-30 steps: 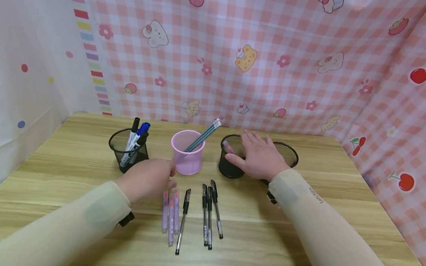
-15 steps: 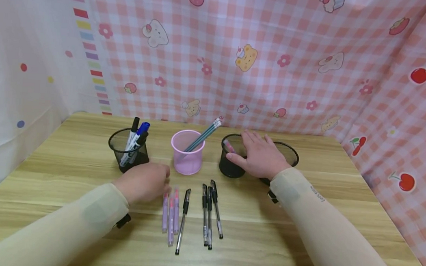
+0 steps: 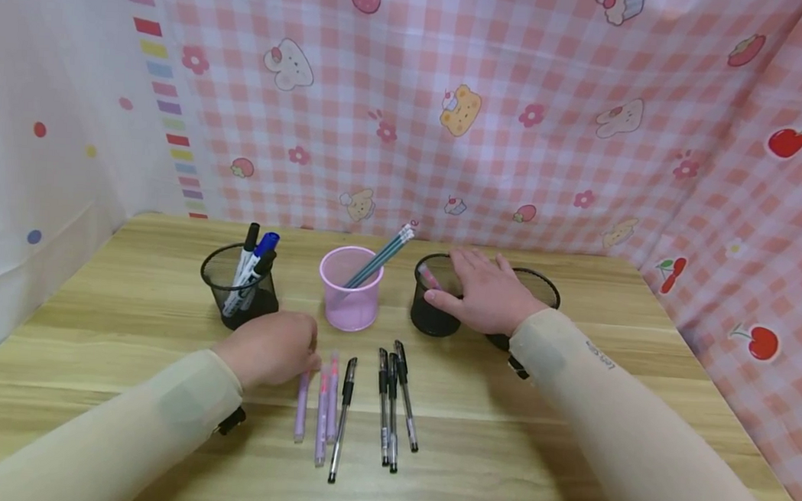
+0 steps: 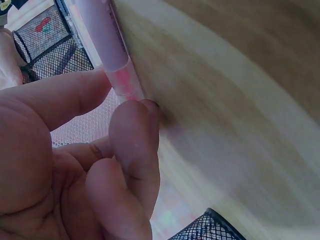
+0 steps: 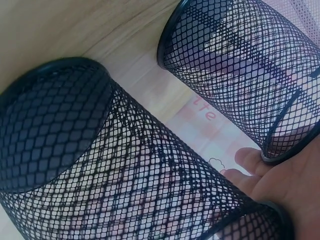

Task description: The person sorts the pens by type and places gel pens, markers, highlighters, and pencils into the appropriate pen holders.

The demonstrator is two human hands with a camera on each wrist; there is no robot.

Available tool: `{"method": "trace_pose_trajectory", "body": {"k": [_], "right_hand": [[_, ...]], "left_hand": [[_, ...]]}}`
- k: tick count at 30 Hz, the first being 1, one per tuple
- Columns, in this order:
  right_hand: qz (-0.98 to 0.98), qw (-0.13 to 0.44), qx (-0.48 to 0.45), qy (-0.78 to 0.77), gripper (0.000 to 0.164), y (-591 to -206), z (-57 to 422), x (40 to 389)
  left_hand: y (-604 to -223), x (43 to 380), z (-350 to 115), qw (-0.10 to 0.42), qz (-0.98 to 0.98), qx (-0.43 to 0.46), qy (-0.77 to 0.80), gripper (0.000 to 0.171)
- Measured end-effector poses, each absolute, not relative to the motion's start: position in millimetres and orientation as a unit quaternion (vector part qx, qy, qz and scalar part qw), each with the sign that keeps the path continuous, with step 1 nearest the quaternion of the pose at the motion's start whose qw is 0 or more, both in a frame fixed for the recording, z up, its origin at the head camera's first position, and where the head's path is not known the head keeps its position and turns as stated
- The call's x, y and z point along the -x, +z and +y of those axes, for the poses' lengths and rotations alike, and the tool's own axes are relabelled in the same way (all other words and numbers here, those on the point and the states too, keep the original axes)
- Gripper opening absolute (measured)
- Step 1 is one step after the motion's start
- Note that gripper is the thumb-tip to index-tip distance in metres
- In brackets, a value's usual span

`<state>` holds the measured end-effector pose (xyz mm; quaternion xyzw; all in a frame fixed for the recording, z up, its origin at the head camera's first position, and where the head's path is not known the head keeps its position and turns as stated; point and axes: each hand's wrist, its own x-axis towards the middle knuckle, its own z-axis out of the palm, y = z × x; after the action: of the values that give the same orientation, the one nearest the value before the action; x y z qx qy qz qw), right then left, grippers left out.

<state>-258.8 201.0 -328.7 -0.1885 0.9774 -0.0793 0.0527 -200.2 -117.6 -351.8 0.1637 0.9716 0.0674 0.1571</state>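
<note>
My left hand (image 3: 272, 348) pinches the pink-tipped cap end of a purple highlighter (image 3: 301, 409) between thumb and fingertips; the left wrist view shows this highlighter (image 4: 106, 37) up close. Two more purple highlighters (image 3: 322, 422) lie just to its right on the table. My right hand (image 3: 488, 294) rests over the rim of a black mesh pen cup (image 3: 433, 315), fingers spread and thumb at the near side. A highlighter (image 3: 430, 277) leans inside that cup. Another black mesh cup (image 3: 540, 283) stands to its right, partly hidden by the hand and wrist.
A black mesh cup (image 3: 211, 279) with several markers stands at the left. Beside it, a pink cup (image 3: 352, 309) holds teal pencils (image 3: 380, 258). Several black-capped gel pens (image 3: 391, 407) lie in the middle of the wooden table (image 3: 498, 463). A checked cloth (image 3: 407, 151) hangs behind.
My left hand has drawn back slightly toward me and taken hold of the leftmost highlighter, which has shifted a little left from the other two. My right hand stays at the cup.
</note>
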Motion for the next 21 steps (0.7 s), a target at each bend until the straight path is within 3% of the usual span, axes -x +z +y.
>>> {"method": "trace_pose_trajectory", "body": {"k": [12, 21], "right_hand": [[0.978, 0.065, 0.190, -0.062, 0.101, -326.4, 199.8, 260.8], [0.973, 0.069, 0.210, -0.058, 0.101, -321.9, 198.4, 263.1]], "left_hand": [[-352.4, 198.0, -118.7, 0.168, 0.971, -0.161, 0.059, 0.033], [-353.0, 198.2, -120.2, 0.167, 0.970, -0.158, 0.076, 0.023]]}}
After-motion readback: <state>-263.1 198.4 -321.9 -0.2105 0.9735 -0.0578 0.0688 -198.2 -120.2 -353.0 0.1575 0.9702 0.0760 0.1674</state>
